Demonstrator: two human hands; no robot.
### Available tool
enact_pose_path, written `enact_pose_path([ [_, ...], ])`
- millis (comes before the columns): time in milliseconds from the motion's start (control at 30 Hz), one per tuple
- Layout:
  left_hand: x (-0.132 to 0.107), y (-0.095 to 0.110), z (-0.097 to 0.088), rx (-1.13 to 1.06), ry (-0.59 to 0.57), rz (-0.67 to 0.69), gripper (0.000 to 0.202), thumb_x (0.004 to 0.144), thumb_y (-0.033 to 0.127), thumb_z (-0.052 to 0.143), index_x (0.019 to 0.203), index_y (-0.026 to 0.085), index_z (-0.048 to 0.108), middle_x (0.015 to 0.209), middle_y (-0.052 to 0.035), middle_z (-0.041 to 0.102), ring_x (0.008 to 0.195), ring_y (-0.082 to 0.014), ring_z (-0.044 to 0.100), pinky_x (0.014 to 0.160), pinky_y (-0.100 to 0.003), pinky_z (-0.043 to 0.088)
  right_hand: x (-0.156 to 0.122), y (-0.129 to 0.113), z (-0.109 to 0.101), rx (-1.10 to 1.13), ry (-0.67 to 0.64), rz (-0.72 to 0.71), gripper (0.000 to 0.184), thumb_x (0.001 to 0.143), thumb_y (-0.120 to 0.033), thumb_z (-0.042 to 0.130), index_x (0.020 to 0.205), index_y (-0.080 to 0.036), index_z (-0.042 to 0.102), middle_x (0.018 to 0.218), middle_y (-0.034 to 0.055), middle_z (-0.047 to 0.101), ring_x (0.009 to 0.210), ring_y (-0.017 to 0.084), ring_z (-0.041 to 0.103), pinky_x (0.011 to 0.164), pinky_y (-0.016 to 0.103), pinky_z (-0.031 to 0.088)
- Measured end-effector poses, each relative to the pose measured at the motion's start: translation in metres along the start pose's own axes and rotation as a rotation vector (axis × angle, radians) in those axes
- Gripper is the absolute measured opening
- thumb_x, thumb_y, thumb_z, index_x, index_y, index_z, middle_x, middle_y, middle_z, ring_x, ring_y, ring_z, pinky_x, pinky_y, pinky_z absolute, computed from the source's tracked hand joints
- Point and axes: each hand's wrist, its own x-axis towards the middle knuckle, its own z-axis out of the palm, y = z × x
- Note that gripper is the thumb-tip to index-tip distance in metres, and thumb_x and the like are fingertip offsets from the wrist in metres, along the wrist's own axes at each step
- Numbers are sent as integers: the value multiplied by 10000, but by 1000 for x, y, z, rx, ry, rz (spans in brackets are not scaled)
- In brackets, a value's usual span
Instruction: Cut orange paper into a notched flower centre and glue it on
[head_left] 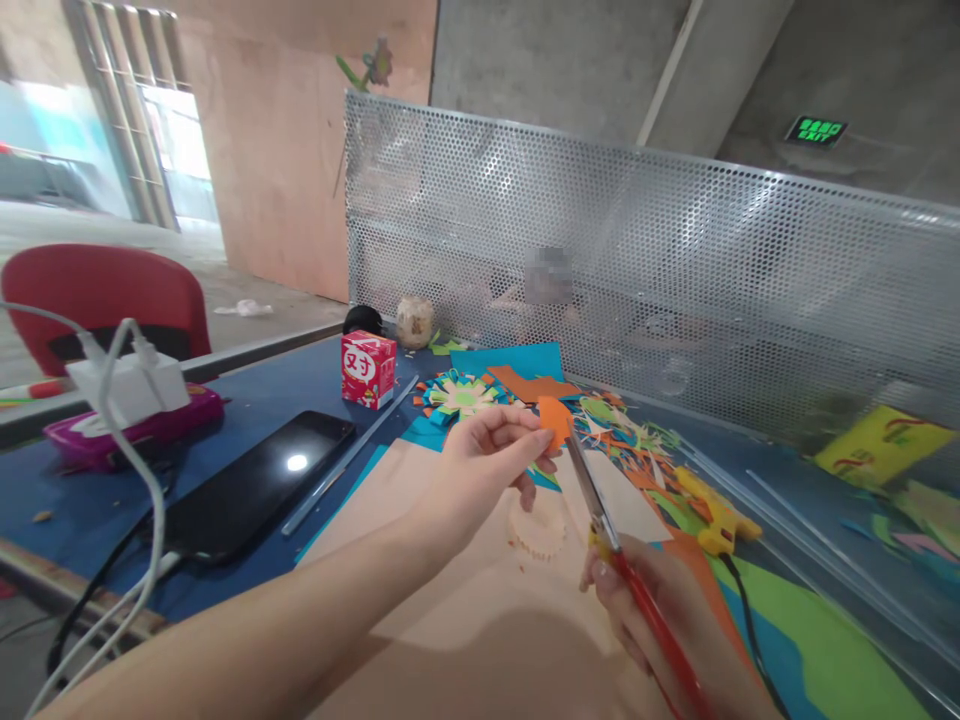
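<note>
Between the thumb and fingers of my left hand (499, 450) is a small piece of orange paper (555, 418). My right hand (645, 595) grips a pair of scissors (592, 490) with red handles. The scissor blades point up and away, their tips at the lower right edge of the orange paper. Under both hands lies a sheet of pale paper (420, 590). A round, fringed pale paper piece (538, 525) rests on that sheet. Just beyond my left hand sits a layered paper flower (461, 397) in blue, orange and cream.
Paper scraps (622, 425) are heaped beyond the scissors. A yellow glue gun (716, 510) and clear glue sticks (810, 540) lie at the right. On the left are a phone (255, 485), a red box (368, 369) and a charger (131, 385) with cables. A perforated metal screen (637, 250) borders the far edge.
</note>
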Motion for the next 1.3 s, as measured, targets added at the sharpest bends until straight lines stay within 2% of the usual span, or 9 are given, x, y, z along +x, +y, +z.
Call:
enact_pose_path([
  [233,-1,3,0,155,70,127,119,702,242,640,708,136,587,611,-9,589,482,-72,495,357,-167,405,-3,1,0,-31,-27,30,461,768,-624,424,619,-190,471,438,-84,232,360,54,216,318,187,153],
  [600,1,0,-3,187,82,171,99,707,248,636,708,151,618,606,14,568,435,-51,456,339,-168,400,-4,0,-2,-62,-72,54,426,752,-590,483,611,-188,477,421,-80,281,350,55,238,326,193,172],
  [867,-1,3,-1,178,79,130,92,710,228,628,697,142,598,667,-10,604,455,-55,463,351,-173,408,-3,-3,-2,-76,-42,19,453,747,-607,477,567,-199,394,470,-65,295,383,56,260,323,183,186],
  [1133,-1,3,-2,160,69,129,103,697,232,641,701,139,597,617,1,585,450,-59,472,345,-170,398,2,3,-2,-151,-22,-44,497,732,-647,449,539,-192,402,531,-35,320,467,80,315,335,176,202],
  [1300,1,0,-2,123,61,113,135,691,247,649,691,132,578,587,3,578,476,-76,503,340,-165,397,-1,7,0,-128,-20,-19,515,766,-660,375,581,-186,453,456,-58,321,393,65,286,328,182,198],
])
